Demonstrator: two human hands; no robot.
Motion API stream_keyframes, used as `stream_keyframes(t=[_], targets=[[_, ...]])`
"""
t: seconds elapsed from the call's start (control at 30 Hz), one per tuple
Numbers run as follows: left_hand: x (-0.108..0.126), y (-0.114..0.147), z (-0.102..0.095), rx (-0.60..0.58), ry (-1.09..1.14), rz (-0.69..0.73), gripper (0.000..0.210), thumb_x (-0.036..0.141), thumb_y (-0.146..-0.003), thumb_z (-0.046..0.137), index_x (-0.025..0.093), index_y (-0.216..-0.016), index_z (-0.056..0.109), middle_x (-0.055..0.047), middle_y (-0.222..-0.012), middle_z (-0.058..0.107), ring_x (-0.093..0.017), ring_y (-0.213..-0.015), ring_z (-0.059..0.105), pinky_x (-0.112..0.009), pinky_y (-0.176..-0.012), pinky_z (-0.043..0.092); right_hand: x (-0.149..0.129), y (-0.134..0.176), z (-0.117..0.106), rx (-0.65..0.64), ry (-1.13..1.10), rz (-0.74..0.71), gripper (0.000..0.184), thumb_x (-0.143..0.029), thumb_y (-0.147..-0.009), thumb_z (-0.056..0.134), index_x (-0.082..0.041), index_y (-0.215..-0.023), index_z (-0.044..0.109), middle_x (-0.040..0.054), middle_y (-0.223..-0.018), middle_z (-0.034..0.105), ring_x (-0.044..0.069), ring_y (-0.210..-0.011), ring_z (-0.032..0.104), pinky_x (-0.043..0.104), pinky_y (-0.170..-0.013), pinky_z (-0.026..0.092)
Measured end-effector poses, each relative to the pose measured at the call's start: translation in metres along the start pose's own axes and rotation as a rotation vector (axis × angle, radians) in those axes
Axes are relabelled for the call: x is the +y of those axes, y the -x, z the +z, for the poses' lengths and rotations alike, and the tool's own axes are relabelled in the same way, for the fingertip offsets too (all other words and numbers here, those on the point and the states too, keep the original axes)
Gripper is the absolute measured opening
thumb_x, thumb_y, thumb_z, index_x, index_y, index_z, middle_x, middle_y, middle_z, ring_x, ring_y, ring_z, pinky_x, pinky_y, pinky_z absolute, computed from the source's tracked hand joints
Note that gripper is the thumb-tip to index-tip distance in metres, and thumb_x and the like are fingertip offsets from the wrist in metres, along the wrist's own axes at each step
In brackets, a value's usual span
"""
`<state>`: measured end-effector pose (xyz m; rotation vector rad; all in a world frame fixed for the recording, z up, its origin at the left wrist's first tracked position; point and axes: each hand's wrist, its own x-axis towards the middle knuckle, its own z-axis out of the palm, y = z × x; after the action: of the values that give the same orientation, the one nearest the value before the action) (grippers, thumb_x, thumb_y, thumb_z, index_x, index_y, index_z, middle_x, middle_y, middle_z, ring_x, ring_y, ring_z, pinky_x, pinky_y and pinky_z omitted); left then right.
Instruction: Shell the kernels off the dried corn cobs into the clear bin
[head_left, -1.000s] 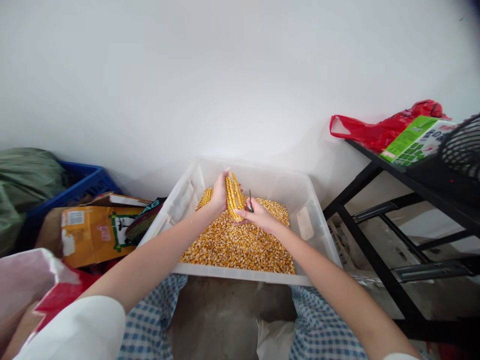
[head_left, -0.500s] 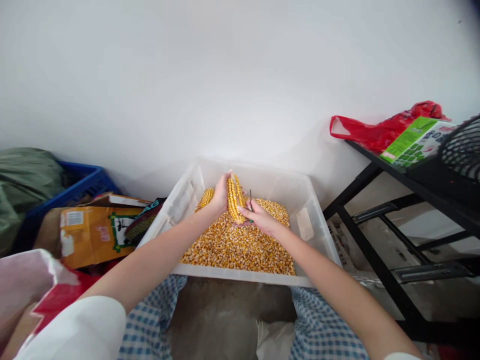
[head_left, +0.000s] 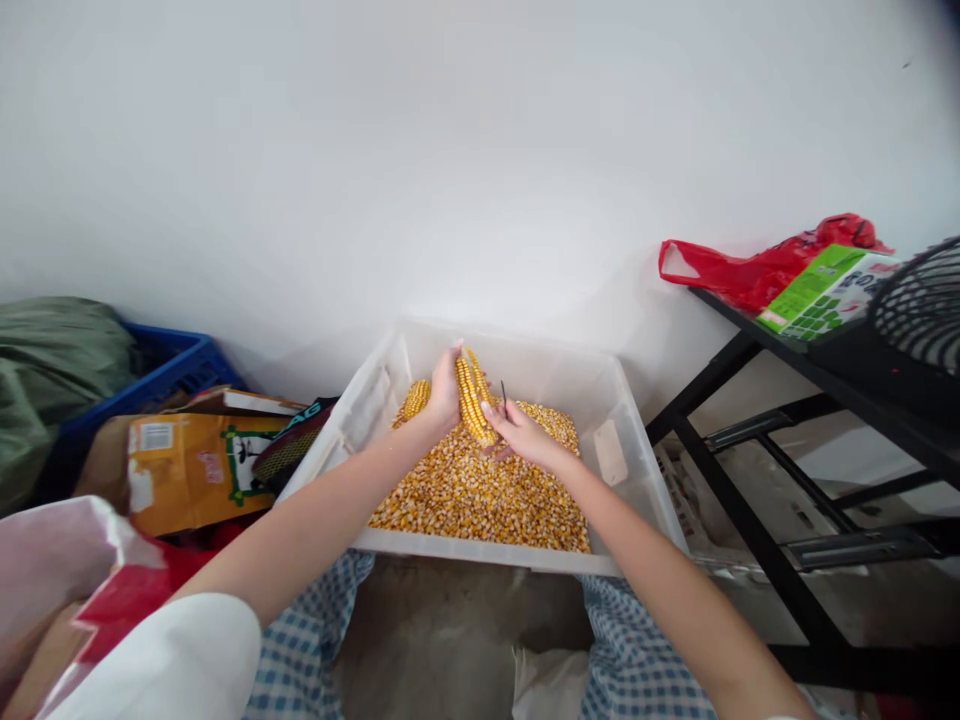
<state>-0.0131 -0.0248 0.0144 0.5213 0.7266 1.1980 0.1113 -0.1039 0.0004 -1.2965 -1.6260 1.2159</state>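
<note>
My left hand is wrapped round an ear of corn, holding it tilted above a clear plastic bin. Rows of yellow kernels cover the ear, with a dark gap between some of them. My right hand is closed at the ear's lower right side, its thumb against the kernels. Out of that fist sticks the thin dark shaft of what looks like a screwdriver; its handle is hidden. Loose corn kernels cover the bin's bottom. A second ear of corn lies on them at the left.
To the right stands a black metal rack with a red plastic bag, a green and white box and a black fan guard. At left are a blue crate and an orange packet. A white wall rises behind.
The ear has tilted slightly, its lower end shifting right towards my right hand. The screwdriver's shaft leans more to the left, and its green end no longer shows. The view has shifted slightly.
</note>
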Motion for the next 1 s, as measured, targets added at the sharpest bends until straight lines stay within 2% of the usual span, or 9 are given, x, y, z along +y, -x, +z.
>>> stream_keyframes(t=[0.1,0.23,0.33,0.43,0.7,0.87,1.0], targets=[[0.007,-0.006,-0.004,-0.003,-0.008,-0.003,0.037,0.050,-0.067,0.052,0.015,-0.078,0.052,-0.003,-0.055,0.056,-0.019,-0.053,0.059,-0.029,-0.050,0.046,-0.006,0.006,-0.012,0.142,0.433,-0.081,0.034,-0.047,-0.086,0.024,-0.020,-0.076,0.043,-0.0015,-0.064,0.048,0.011,-0.057,0.047,0.023,-0.053,0.035],[0.015,-0.013,-0.012,0.039,-0.043,0.039,0.038,0.052,-0.067,0.053,0.016,-0.079,0.052,-0.003,-0.056,0.057,-0.019,-0.054,0.060,-0.028,-0.051,0.047,-0.014,0.013,-0.022,0.115,0.719,-0.214,0.031,-0.039,-0.088,0.026,-0.020,-0.079,0.048,-0.0021,-0.062,0.051,0.011,-0.057,0.046,0.022,-0.053,0.027],[0.016,-0.017,-0.014,0.040,-0.066,0.067,0.039,0.053,-0.067,0.051,0.016,-0.078,0.052,-0.003,-0.055,0.056,-0.019,-0.055,0.060,-0.028,-0.050,0.046,-0.017,0.013,-0.023,0.099,0.797,-0.285,0.026,-0.034,-0.087,0.033,-0.019,-0.082,0.054,0.0004,-0.070,0.057,0.011,-0.063,0.050,0.022,-0.056,0.027],[0.015,-0.019,-0.016,0.036,-0.077,0.072,0.041,0.054,-0.066,0.051,0.015,-0.079,0.053,-0.004,-0.055,0.057,-0.019,-0.054,0.059,-0.028,-0.049,0.046,-0.017,0.013,-0.022,0.098,0.831,-0.289,0.025,-0.031,-0.086,0.037,-0.019,-0.086,0.058,0.0023,-0.074,0.061,0.012,-0.066,0.052,0.022,-0.059,0.028],[0.014,-0.018,-0.015,0.029,-0.103,0.094,0.041,0.055,-0.065,0.052,0.016,-0.077,0.052,-0.003,-0.055,0.056,-0.018,-0.053,0.059,-0.027,-0.048,0.045,-0.016,0.012,-0.018,0.108,0.897,-0.352,0.026,-0.028,-0.087,0.035,-0.019,-0.089,0.059,0.0055,-0.087,0.063,0.015,-0.079,0.055,0.024,-0.069,0.033],[0.010,-0.016,-0.012,0.042,-0.119,0.155,0.038,0.050,-0.063,0.058,0.017,-0.080,0.050,0.000,-0.053,0.055,-0.016,-0.052,0.059,-0.025,-0.050,0.045,-0.009,0.011,-0.011,0.119,1.007,-0.341,0.027,-0.028,-0.087,0.033,-0.018,-0.089,0.057,0.0078,-0.084,0.062,0.017,-0.076,0.055,0.026,-0.068,0.033],[0.008,-0.020,-0.016,0.097,-0.061,0.127,0.037,0.053,-0.067,0.052,0.018,-0.079,0.049,0.000,-0.052,0.054,-0.016,-0.050,0.058,-0.026,-0.049,0.045,-0.004,0.009,-0.003,0.189,1.063,-0.285,0.026,-0.026,-0.088,0.030,-0.018,-0.088,0.055,0.0079,-0.080,0.062,0.017,-0.069,0.055,0.026,-0.062,0.032]])
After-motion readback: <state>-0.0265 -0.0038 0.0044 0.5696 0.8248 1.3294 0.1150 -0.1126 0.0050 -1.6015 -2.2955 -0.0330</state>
